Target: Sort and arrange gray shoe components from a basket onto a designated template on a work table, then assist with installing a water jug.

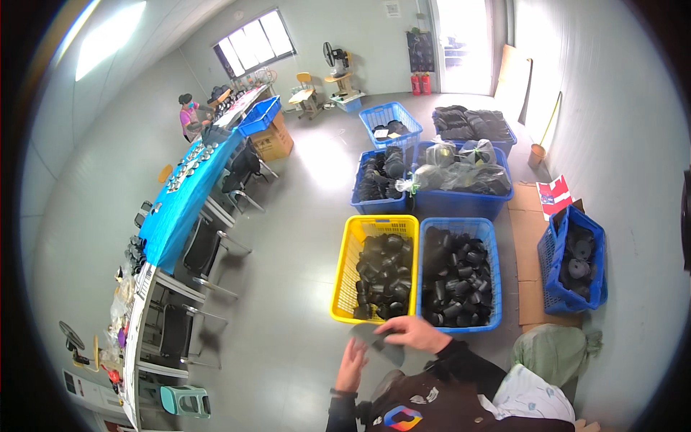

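Observation:
In front of my body, just short of the crates, I have a dark grey, thin curved piece (391, 353); its exact kind does not show. My right hand (415, 333) grips its upper right side, fingers bent over it. At its left edge my left hand (350, 366) points upward, with thumb and fingertips against the piece. Nearest to my hands stand a yellow crate (338, 288) and a light blue crate (497, 288), side by side. Both hold heaps of black cup-shaped pieces (385, 270).
Beyond are more blue crates (461, 205) with dark pieces, some in clear bags. A tilted blue crate (551, 270) and a pale green sack (551, 353) lie along the right wall. At left runs a long table (176, 216) with chairs (201, 248); a person (191, 119) sits at its far end.

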`<state>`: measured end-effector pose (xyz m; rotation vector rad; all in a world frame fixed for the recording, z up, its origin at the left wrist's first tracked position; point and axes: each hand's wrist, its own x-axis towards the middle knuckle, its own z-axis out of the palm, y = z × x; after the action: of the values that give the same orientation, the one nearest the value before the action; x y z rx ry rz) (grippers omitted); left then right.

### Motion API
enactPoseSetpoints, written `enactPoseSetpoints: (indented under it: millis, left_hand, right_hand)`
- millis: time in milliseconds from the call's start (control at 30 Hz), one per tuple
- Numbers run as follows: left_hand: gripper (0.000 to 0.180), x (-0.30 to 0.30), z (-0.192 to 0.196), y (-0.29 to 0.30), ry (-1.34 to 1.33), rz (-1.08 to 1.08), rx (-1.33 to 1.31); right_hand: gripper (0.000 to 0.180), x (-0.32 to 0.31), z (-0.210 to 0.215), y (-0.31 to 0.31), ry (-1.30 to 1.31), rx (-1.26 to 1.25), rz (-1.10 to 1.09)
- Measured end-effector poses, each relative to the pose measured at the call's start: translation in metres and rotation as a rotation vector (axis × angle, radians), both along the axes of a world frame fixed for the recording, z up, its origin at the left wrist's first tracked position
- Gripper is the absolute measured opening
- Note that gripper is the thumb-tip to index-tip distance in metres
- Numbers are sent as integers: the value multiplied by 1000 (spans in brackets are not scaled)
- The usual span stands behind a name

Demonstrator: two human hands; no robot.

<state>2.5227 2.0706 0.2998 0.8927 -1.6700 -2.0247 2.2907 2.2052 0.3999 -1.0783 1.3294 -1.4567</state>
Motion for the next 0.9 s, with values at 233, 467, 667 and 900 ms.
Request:
enactPoseSetpoints:
  millis: [233,467,667,900]
  left_hand:
    - [48,92,68,-175,349,270,408]
    - [25,52,60,-395,-79,334,-59]
    - [46,29,42,-627,-256,209,140]
    - [37,75,-59,-877,-596,350,274]
  right_hand:
    - [50,73,17,-254,31,93,232]
    - [41,53,-57,-473,88,169,212]
    - [37,-25,-78,-690,233,245,48]
    - [34,-188,-55,-863,-71,113,-460]
